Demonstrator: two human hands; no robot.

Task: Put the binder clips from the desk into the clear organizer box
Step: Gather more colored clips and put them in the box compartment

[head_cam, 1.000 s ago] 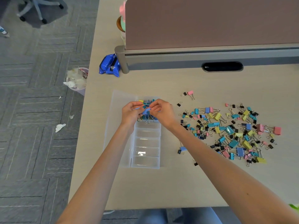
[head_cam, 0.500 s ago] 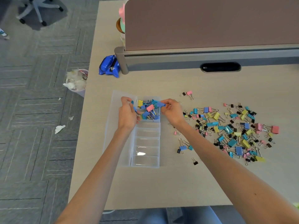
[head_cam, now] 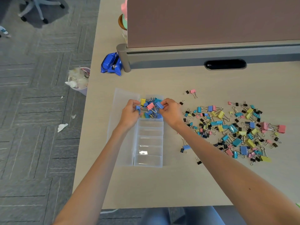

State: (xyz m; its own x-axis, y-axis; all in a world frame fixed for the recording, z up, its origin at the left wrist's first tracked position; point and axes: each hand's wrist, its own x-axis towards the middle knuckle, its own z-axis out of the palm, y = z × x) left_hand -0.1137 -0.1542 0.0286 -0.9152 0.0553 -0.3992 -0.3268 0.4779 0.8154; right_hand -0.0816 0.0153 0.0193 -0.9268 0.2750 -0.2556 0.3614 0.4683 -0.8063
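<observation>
Counter: A pale wood-grain counter [head_cam: 178, 184] is spread beneath both hands, its near edge running under the forearms.
Floor: Grey patterned carpet [head_cam: 32, 143] is seen to the left of the left hand; paper scraps [head_cam: 62, 127] are scattered on it.
Waste bin: A bin [head_cam: 79, 80] stuffed with crumpled paper is stood on the carpet beyond and left of the left hand, just beside the counter's edge.
Chair: The wheeled base of a chair [head_cam: 39, 7] is seen far beyond the bin.
Partition: A mauve partition screen [head_cam: 211, 21] is mounted on a grey rail well beyond both hands; a blue packet [head_cam: 112, 64] is laid against the rail's end post, beyond the left hand.
Organizer box: The clear organizer box [head_cam: 149, 159] is set on the counter between the forearms, its lid [head_cam: 123, 98] folded flat to the left, under the left hand.
Box contents: A heap of blue, yellow and pink clips [head_cam: 151, 108] is held in the farthest compartment, between the two hands.
Left hand: The left hand [head_cam: 129, 114] is curled, and a blue clip [head_cam: 138, 109] is pinched at its fingertips, over the box's left wall.
Right hand: The right hand [head_cam: 170, 112] is curled likewise, a second blue clip [head_cam: 159, 105] pinched over the heap; its wire handles appear tangled with other clips, though this cannot be made out surely.
Binder clips: The loose binder clips [head_cam: 235, 127] are strewn on the counter to the right of the right hand, a few strays lying near the right forearm.
</observation>
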